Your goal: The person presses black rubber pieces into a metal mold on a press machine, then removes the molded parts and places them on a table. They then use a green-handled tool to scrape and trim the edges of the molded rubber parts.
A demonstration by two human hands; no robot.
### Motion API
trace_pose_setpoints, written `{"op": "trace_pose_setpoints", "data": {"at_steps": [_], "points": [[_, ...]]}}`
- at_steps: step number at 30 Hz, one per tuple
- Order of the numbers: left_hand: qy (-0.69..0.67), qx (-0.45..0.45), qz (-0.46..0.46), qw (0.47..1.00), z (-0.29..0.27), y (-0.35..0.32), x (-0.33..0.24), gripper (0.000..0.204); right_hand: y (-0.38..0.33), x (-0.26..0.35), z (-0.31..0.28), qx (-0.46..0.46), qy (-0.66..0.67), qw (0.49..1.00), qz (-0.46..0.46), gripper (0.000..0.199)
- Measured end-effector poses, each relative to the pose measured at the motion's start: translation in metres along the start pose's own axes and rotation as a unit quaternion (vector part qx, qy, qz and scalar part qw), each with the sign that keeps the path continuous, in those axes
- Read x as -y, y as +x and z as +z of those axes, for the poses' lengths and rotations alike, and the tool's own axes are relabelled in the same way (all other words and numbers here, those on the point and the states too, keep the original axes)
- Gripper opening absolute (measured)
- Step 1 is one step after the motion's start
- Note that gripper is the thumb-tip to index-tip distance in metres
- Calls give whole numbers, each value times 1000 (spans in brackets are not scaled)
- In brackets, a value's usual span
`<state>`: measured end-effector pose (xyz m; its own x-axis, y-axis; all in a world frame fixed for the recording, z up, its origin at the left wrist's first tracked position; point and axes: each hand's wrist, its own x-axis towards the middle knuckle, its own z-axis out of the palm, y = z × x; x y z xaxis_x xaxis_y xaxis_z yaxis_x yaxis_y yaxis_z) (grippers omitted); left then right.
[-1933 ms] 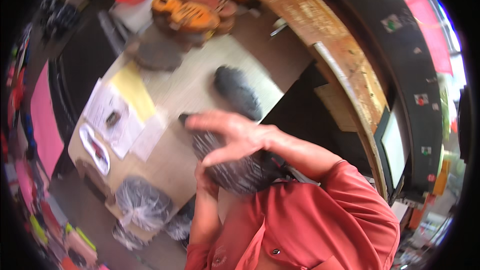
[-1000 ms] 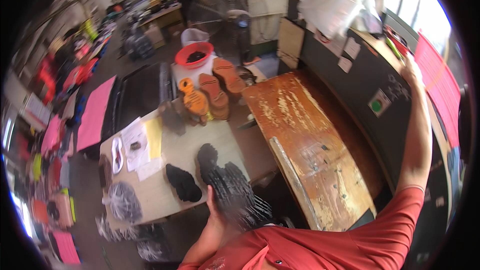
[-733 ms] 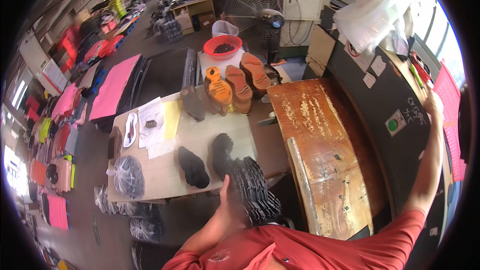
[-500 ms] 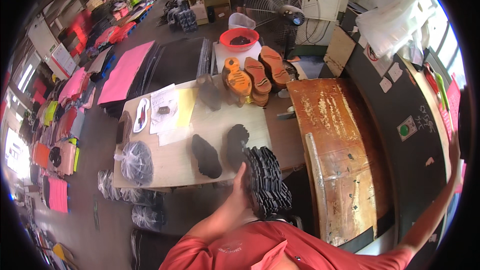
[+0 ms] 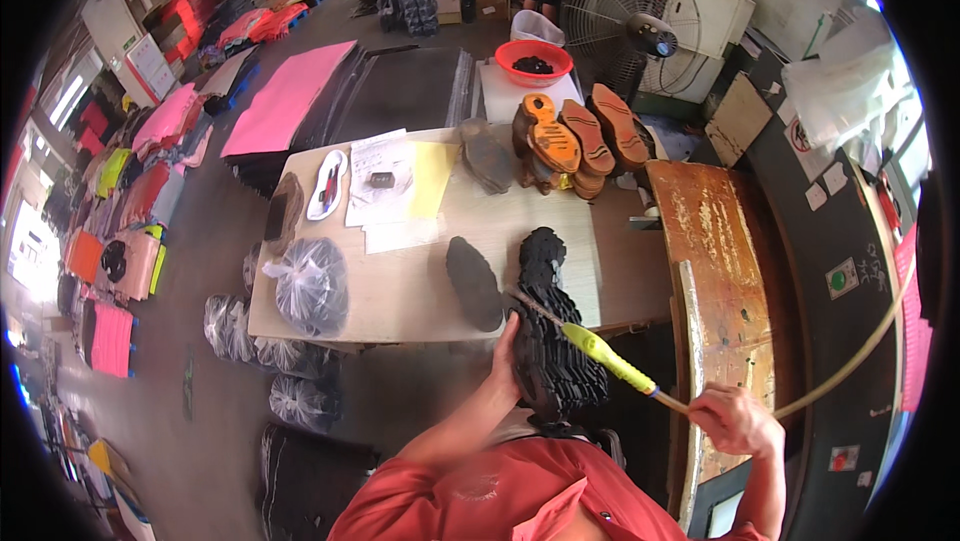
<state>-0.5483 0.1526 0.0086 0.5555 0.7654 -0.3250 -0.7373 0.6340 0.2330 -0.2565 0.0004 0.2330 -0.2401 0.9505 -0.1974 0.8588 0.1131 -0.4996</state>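
My left hand (image 5: 507, 366) is closed along the left side of a thick stack of black shoe soles (image 5: 565, 371), held upright against the table's near edge. A yellow-green air blow gun (image 5: 612, 359) with a thin nozzle slants across the stack, its tip near the top of the soles. My right hand (image 5: 738, 419) is closed on the hose just behind the blow gun. From there the tan hose (image 5: 850, 371) curves up to the right. Left of the stack, a single dark sole (image 5: 473, 284) lies on the table (image 5: 400, 281).
Orange and brown soles (image 5: 550, 141) stand at the table's back right. A bagged bundle (image 5: 308, 286), papers (image 5: 380, 176) and a white sole (image 5: 327, 184) lie on its left. A worn wooden board (image 5: 725, 271) is on the right; a large fan (image 5: 620, 26) stands behind.
My right hand has come back from the right wall and now has the blow gun's hose, with the gun over the stack. The view has shifted; the left hand still holds the soles.
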Motion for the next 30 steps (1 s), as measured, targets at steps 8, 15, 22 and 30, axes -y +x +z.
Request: {"op": "trace_pose_setpoints", "data": {"at_steps": [8, 15, 22, 30], "points": [[35, 1, 49, 998, -26, -69, -50, 78, 118, 52, 60, 223, 1, 975, 7, 72], [16, 58, 53, 997, -32, -118, -88, 79, 180, 92, 77, 158, -2, 981, -112, 78], [4, 89, 57, 994, -70, -125, -94, 68, 203, 128, 106, 199, 18, 975, -99, 54], [44, 16, 42, 998, -86, -139, -96, 59, 196, 139, 121, 17, -212, 942, -261, 43]]}}
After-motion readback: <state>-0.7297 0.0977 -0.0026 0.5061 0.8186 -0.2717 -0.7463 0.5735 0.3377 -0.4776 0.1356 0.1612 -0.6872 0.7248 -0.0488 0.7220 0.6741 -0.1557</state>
